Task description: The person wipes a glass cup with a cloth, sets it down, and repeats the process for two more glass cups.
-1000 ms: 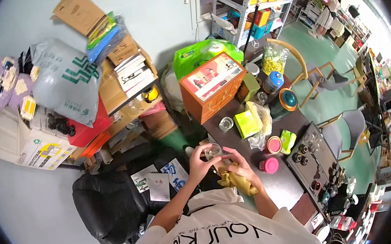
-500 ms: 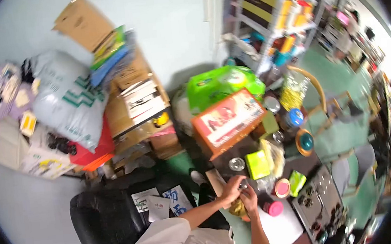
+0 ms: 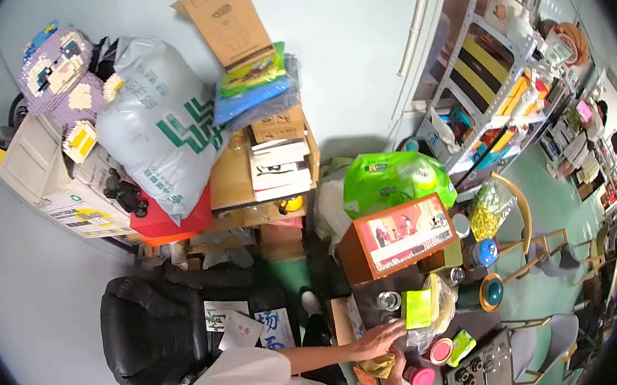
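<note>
My left hand (image 3: 376,341) reaches over the dark table with its fingers stretched out, holding nothing. Its fingertips are close to a yellow-green box (image 3: 418,308) and a clear plastic bag. Just below it, my right hand (image 3: 395,365) is closed on a crumpled yellow-brown cloth (image 3: 376,366). A pink-lidded jar (image 3: 419,377) stands beside the right hand, near a second round container (image 3: 440,351) with a pinkish-red top. Beyond the left hand is a small glass (image 3: 388,301).
An orange-brown picture box (image 3: 409,236) and a green bag (image 3: 389,185) stand at the table's far end. A dark tea tray (image 3: 482,372) is at lower right. A black chair (image 3: 133,335) stands to the left, and a metal shelf (image 3: 488,86) at the back.
My hands, together before over a small dark item, have moved apart. The left now stretches out its fingers; the right holds the cloth. The whole view has shifted with my head.
</note>
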`<act>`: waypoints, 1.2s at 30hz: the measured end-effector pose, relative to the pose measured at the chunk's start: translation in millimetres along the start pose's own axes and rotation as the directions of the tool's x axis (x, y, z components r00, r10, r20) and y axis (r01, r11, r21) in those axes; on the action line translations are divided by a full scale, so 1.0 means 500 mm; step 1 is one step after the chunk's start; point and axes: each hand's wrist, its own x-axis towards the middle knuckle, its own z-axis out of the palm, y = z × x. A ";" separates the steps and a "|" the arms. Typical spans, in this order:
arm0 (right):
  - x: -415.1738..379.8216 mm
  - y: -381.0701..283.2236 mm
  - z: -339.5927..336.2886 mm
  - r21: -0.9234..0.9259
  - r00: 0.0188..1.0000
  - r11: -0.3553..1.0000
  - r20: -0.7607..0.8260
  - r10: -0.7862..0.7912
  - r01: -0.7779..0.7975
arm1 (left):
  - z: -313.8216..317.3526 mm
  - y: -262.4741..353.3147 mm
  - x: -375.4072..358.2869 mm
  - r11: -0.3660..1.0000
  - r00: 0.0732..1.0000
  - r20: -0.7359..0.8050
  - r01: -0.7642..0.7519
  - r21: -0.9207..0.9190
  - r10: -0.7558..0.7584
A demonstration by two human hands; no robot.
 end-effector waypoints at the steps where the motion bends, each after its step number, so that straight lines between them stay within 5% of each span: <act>1: 0.006 0.018 -0.013 0.188 0.985 0.970 0.106 0.137 -0.155 | -0.031 0.004 -0.018 0.992 0.988 -0.089 -0.128 -0.010 0.127; 4: 0.078 0.023 0.012 0.207 0.973 0.963 0.186 0.135 -0.173 | -0.196 0.025 -0.059 0.903 0.976 -0.214 -0.051 -0.427 -0.046; 8: 0.053 -0.054 0.157 0.259 0.942 0.935 0.295 0.163 -0.243 | -0.458 -0.048 -0.130 0.994 0.825 -0.556 0.067 -0.082 -0.102; 11: -0.018 -0.104 0.287 0.302 0.904 0.895 0.375 0.206 -0.330 | -0.626 -0.146 -0.147 0.934 0.649 -0.743 0.343 0.097 -0.162; 13: -0.063 -0.145 0.367 0.327 0.876 0.864 0.424 0.229 -0.383 | -0.714 -0.218 -0.133 0.853 0.474 -0.840 0.522 0.025 -0.265; 15: -0.098 -0.205 0.449 0.284 0.784 0.796 0.520 0.341 -0.534 | -0.756 -0.330 -0.135 0.833 0.426 -0.880 0.549 0.067 -0.209; 17: -0.073 -0.217 0.562 0.309 0.742 0.761 0.592 0.315 -0.570 | -0.794 -0.415 -0.123 0.699 0.287 -0.883 0.713 -0.063 -0.372; 19: -0.056 -0.229 0.654 0.212 0.735 0.839 0.615 0.284 -0.502 | -0.820 -0.551 -0.109 0.670 0.279 -0.873 0.739 -0.070 -0.400; 21: -0.007 -0.223 0.718 0.093 0.632 0.769 0.635 0.443 -0.633 | -0.856 -0.620 -0.083 0.640 0.265 -0.864 0.764 -0.082 -0.428; 23: 0.004 -0.235 0.773 0.050 0.577 0.760 0.684 0.446 -0.648 | -0.907 -0.659 -0.047 0.485 0.356 -0.845 0.864 0.135 -0.399; 24: 0.025 -0.221 0.780 0.047 0.579 0.752 0.670 0.465 -0.658 | -0.948 -0.613 -0.028 0.374 0.494 -0.765 0.858 0.353 -0.412; 27: 0.076 -0.183 0.755 0.099 0.499 0.668 0.746 0.441 -0.738 | -1.001 -0.646 -0.006 0.329 0.464 -0.720 0.883 0.334 -0.516; 28: 0.092 -0.175 0.738 0.096 0.500 0.663 0.737 0.454 -0.743 | -0.990 -0.652 -0.032 0.268 0.602 -0.667 0.796 0.542 -0.440; 32: 0.085 -0.168 0.700 0.019 0.570 0.705 0.604 0.557 -0.709 | -0.946 -0.815 -0.098 0.411 0.471 -0.649 0.875 0.256 -0.598; 36: 0.062 -0.199 0.709 -0.052 0.592 0.716 0.522 0.614 -0.696 | -1.007 -0.763 -0.064 0.377 0.452 -0.618 0.890 0.258 -0.643</act>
